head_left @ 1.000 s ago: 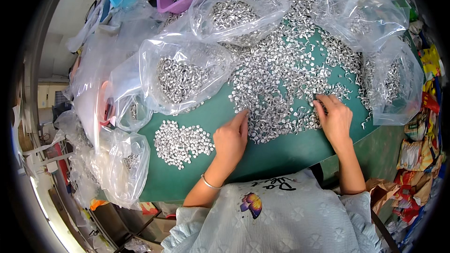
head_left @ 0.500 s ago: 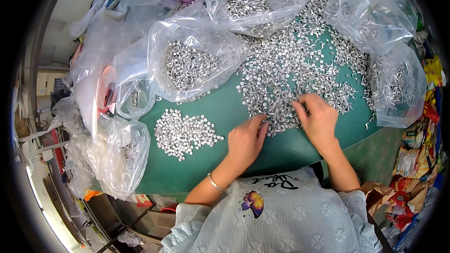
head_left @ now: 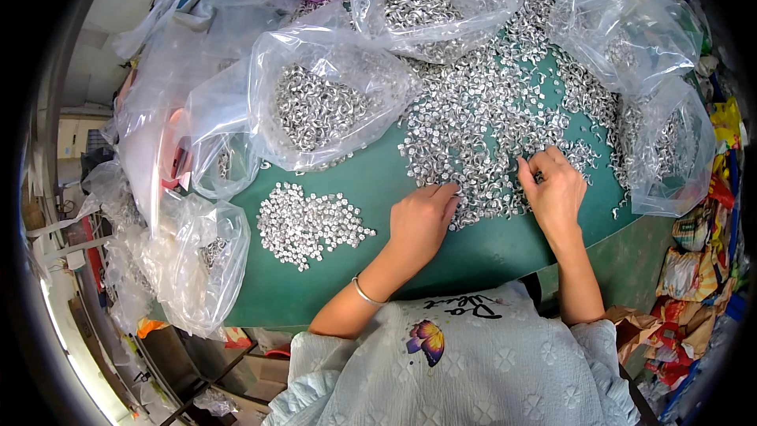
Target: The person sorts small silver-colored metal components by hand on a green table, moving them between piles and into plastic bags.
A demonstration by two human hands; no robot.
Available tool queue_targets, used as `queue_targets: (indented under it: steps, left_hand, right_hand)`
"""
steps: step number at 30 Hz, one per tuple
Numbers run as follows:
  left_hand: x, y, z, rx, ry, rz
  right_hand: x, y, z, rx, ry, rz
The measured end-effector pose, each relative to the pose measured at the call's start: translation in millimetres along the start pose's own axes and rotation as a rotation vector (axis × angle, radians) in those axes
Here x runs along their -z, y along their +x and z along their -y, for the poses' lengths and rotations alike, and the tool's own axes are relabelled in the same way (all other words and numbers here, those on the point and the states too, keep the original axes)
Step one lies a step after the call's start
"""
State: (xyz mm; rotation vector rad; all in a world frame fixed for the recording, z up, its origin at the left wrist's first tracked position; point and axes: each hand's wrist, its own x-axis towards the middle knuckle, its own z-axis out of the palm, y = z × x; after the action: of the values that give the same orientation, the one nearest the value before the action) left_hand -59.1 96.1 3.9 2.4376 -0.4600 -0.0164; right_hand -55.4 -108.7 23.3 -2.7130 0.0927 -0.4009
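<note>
Loose metal pieces (head_left: 473, 138) spread from table's (head_left: 394, 288) far edge toward near edge. Left hand (head_left: 423, 221) curled at their near side, grip can't tell; right hand (head_left: 556, 193) among them, thumb narrowly apart from fingers. Smaller pile (head_left: 307, 223) toward table's left edge.

The worker's attire: a pale grey-blue, crinkle-textured fabric top (head_left: 481, 383) embossed with four-lobed, clover-like motifs (head_left: 503, 360) and finished with short, gathered sleeves (head_left: 315, 355) of matching cloth. Printed on the front are a butterfly with yellow-orange and dark purple wings (head_left: 426, 342) and, beside it, black brush-style lettering (head_left: 467, 306). The left hand (head_left: 418, 221) and right hand (head_left: 556, 193) are bare — a slim, silver-coloured, rounded bangle (head_left: 367, 293) encircles the left forearm (head_left: 390, 270).
</note>
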Motion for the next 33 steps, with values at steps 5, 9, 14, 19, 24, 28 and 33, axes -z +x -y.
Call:
queue_targets:
  steps: [5,9,14,19,24,28,33]
  left_hand:
    - [4,4,-2,0.020,0.081,0.078]
    - [5,8,-3,-0.029,0.166,0.124]
    - [4,11,4,-0.146,0.191,0.153]
    - [14,13,5,0.052,-0.175,0.172]
    - [16,9,20,0.527,-1.396,0.355]
    - [19,0,15,0.545,-1.927,0.533]
    - [7,-19,12,0.828,-2.036,0.458]
  right_hand:
    - [-4,0,-2,-0.016,0.135,0.031]
    - [-17,-1,17,0.198,0.196,0.131]
    - [-27,-1,27,0.235,0.095,0.214]
    - [-28,8,16,0.172,0.284,0.241]
    - [-27,8,-4,-0.157,0.957,0.372]
    - [-20,13,-15,-0.480,1.922,0.597]
    - [-17,13,-12,-0.737,2.174,0.430]
